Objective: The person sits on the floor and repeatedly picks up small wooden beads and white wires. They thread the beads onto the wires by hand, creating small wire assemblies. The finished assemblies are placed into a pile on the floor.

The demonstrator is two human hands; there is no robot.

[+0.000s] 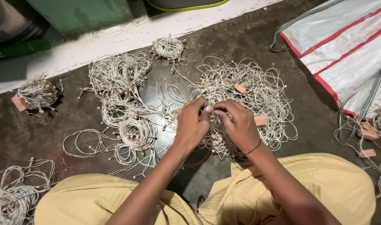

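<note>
The left hand (pixel 192 125) and right hand (pixel 239 125) pinch pale cord (pixel 212 109) between their fingertips. Under them on the dark floor (pixel 307 104) lies a tangled cord heap (pixel 257 91).

Dark concrete floor (pixel 27 133), white painted ledge (pixel 115 37), dim light

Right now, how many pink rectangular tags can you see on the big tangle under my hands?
2: one pink tag on the big tangle above the right hand, another pink tag just beside that hand. More may be buried.
</note>
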